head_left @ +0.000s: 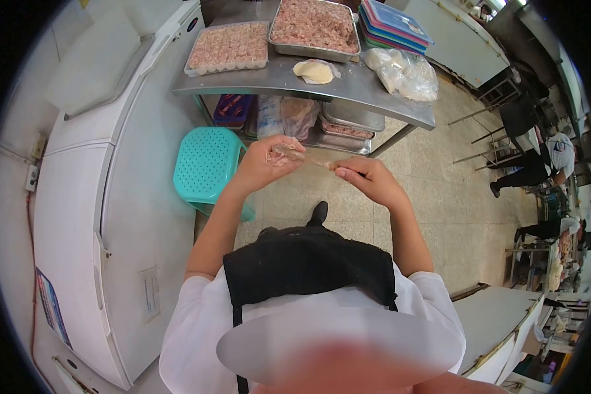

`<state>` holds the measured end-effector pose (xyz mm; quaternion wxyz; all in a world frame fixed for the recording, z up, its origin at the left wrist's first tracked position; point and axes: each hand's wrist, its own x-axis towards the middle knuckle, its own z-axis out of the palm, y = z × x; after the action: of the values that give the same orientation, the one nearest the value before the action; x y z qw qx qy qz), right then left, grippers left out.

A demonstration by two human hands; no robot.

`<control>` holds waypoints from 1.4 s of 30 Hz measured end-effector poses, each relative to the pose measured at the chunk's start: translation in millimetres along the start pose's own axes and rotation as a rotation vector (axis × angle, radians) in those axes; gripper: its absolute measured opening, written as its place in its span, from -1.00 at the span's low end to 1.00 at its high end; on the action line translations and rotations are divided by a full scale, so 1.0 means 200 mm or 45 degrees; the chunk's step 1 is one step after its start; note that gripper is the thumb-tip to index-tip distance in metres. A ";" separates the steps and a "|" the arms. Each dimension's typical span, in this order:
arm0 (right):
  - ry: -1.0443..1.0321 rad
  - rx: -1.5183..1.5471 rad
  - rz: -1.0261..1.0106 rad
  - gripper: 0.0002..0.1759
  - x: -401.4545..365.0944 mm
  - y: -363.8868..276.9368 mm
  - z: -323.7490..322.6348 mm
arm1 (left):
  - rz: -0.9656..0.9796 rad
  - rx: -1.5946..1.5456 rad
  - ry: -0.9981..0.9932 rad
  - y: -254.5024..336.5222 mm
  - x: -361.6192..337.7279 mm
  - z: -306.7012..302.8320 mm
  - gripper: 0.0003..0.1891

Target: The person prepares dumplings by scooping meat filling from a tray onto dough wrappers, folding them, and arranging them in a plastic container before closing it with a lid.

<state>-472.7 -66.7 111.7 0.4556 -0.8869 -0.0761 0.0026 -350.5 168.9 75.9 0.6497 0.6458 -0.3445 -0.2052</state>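
My left hand (276,161) is cupped in front of me, its fingers curled round a dumpling with pinkish filling (287,153). To its right, my right hand (368,180) pinches a thin flat spreading tool (325,163), whose tip reaches toward the filling. On the steel table (374,98) beyond my hands lies a stack of pale round wrappers (315,71). A metal tray of minced meat (314,27) stands behind it. Left of that, a plastic tray (230,47) holds rows of filled pieces.
A turquoise stool (208,164) stands left of my arm, beside a white freezer (144,197). Colored lids (395,25) and a plastic bag (404,73) are on the table's right. Trays sit on the lower shelf. Two people (551,161) are far off at the right.
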 end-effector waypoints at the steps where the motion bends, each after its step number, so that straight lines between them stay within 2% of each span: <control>1: -0.004 0.015 -0.004 -0.69 0.00 0.01 0.00 | 0.007 0.019 0.014 0.01 0.00 0.00 -0.72; 5: 0.000 0.045 -0.044 -0.68 0.01 0.04 0.01 | 0.033 0.098 0.034 0.01 0.00 0.00 -0.77; 20: -0.056 0.023 0.036 -0.66 0.04 0.05 0.03 | 0.029 0.144 0.116 -0.07 -0.01 0.00 -0.78; 32: -0.065 0.081 -0.001 -0.65 0.07 0.07 0.06 | 0.057 0.166 0.151 -0.07 -0.03 -0.02 -0.77; 42: -0.079 0.044 0.061 -0.69 0.12 0.08 0.05 | 0.000 0.225 0.096 -0.07 0.02 -0.08 -0.75</control>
<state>-447.0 -64.5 95.7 0.4682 -0.8799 -0.0690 0.0424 -334.5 176.0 64.6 0.6026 0.7080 -0.3365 -0.1495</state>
